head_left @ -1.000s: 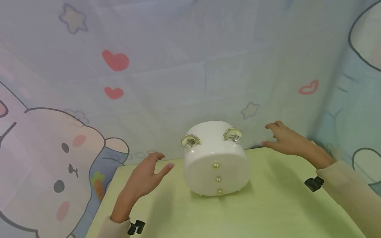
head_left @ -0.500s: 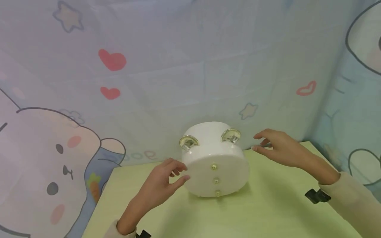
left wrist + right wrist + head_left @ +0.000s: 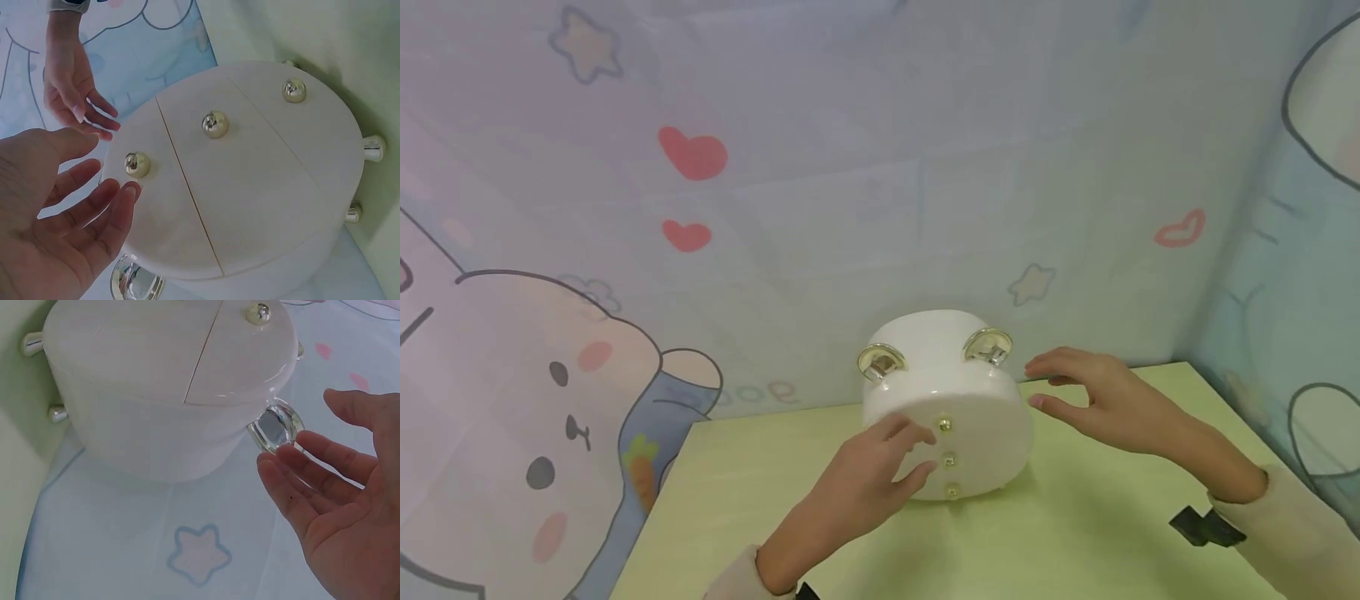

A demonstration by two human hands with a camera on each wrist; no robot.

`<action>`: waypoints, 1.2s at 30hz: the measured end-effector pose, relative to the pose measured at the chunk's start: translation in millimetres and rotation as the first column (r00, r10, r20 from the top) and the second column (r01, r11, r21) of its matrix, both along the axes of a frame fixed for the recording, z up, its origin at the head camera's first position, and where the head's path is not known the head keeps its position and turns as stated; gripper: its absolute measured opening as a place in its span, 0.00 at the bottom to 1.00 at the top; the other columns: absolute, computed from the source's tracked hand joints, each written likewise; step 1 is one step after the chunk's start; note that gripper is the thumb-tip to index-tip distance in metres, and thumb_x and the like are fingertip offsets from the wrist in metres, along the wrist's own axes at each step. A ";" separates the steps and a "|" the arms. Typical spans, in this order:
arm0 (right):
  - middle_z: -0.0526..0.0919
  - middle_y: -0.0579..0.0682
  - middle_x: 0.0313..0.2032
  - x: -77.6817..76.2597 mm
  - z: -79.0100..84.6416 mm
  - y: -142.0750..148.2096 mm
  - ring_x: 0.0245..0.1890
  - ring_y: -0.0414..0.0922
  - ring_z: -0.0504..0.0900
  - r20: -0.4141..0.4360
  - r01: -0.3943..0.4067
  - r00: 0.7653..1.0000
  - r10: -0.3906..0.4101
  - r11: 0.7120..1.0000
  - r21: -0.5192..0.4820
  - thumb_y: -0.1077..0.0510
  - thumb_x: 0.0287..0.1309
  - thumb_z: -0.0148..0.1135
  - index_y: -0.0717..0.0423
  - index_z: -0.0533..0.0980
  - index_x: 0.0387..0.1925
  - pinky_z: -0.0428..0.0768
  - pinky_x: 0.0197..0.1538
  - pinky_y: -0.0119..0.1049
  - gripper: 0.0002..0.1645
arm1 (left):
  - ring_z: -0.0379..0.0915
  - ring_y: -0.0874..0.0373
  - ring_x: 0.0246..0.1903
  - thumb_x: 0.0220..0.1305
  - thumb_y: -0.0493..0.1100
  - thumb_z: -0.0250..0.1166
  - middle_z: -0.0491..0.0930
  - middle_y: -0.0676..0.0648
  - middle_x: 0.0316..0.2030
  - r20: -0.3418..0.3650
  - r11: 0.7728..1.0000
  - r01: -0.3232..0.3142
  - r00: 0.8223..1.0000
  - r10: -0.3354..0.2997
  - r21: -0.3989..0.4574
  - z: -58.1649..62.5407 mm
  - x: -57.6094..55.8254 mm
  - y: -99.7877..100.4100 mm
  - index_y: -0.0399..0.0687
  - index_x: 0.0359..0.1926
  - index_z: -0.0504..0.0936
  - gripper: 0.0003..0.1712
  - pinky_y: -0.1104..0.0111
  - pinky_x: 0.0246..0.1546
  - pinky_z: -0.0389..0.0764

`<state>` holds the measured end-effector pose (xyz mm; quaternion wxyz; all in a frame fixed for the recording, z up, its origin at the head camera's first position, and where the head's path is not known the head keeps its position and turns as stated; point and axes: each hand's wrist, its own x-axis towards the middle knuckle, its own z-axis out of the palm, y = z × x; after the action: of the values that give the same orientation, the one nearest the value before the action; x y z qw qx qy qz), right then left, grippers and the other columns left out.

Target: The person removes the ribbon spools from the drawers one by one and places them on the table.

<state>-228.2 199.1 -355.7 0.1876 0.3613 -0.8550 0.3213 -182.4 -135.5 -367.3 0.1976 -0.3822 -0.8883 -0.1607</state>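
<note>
A glossy white rounded box [image 3: 992, 442] stands on the table, with three shiny gold knobs down its front and thin seams between drawer fronts. Two gold-rimmed, ear-like pieces stick up from its top; the right ear piece [image 3: 988, 346] is one of them. My left hand [image 3: 880, 475] is in front of the box, its loosely bent fingers close to the top knob [image 3: 137, 164]; whether they touch it I cannot tell. Off the box's right side hangs my right hand [image 3: 1093, 396], fingers relaxed and holding nothing. In the right wrist view its fingertips lie near an ear piece [image 3: 275, 428].
A pale green table [image 3: 760, 467] bears the box. Behind it hangs a printed cloth [image 3: 820, 208] with hearts, stars and a rabbit, close to the box's back. Another cloth wall [image 3: 1285, 275] rises at the right.
My left hand has moved right, from beside the box to before its front near the knobs. The right hand has come a little left and lower, closer to the box. The box stays put.
</note>
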 end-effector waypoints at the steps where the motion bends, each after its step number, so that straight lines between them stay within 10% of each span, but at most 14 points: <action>1: 0.87 0.42 0.52 0.0 -0.4 -1.6 0.52 0.38 0.85 -0.002 -0.017 1.000 0.017 1.000 -0.003 0.60 0.64 0.72 0.50 0.84 0.54 0.87 0.54 0.33 0.17 | 0.83 0.60 0.40 0.65 0.43 0.75 0.82 0.53 0.47 -0.022 1.000 0.000 1.000 0.001 0.006 -1.5 -0.4 3.4 0.50 0.52 0.84 0.16 0.72 0.38 0.83; 13: 0.84 0.48 0.62 -1.1 -7.8 -26.0 0.61 0.48 0.84 -0.057 -0.025 0.998 0.033 0.992 0.125 0.53 0.67 0.71 0.57 0.79 0.63 0.84 0.60 0.48 0.26 | 0.81 0.62 0.36 0.60 0.45 0.77 0.81 0.53 0.44 -0.280 0.996 -0.077 0.958 0.060 -0.048 -18.3 -8.1 19.3 0.54 0.49 0.84 0.17 0.71 0.27 0.81; 36: 0.74 0.55 0.74 -12.0 -6.8 -36.9 0.72 0.54 0.77 -0.103 -0.043 0.992 0.076 0.957 0.288 0.50 0.66 0.71 0.60 0.71 0.73 0.81 0.66 0.51 0.38 | 0.83 0.58 0.41 0.55 0.44 0.78 0.84 0.52 0.42 -0.490 0.989 -0.096 0.871 0.030 -0.110 -25.0 -23.6 31.3 0.48 0.44 0.86 0.16 0.69 0.42 0.85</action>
<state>-240.2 162.2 -362.5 0.1720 0.4278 -0.8691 0.1792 -206.0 -104.2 -392.3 0.3945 -0.3931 -0.8305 0.0060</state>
